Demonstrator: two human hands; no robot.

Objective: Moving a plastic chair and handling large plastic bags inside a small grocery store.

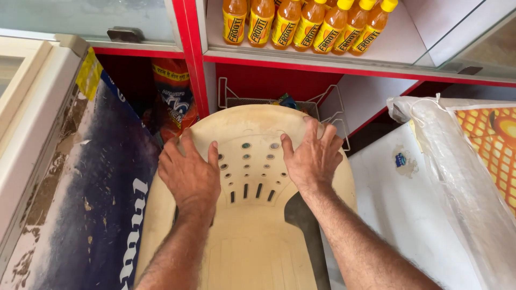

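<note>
A red-framed shelf unit (191, 59) stands at the top of the view. Its white upper shelf (398, 43) carries a row of orange drink bottles (301, 21) with yellow caps, standing upright and touching one another. Below this shelf, a white wire rack (333, 107) sits in a compartment. In the compartment to the left, an orange and blue snack bag (173, 96) stands upright. A chest freezer (37, 123) with a worn blue side panel occupies the left. On the right, a white surface (403, 215) lies beside a clear plastic sheet (462, 182) covering an orange printed panel (492, 134).
</note>
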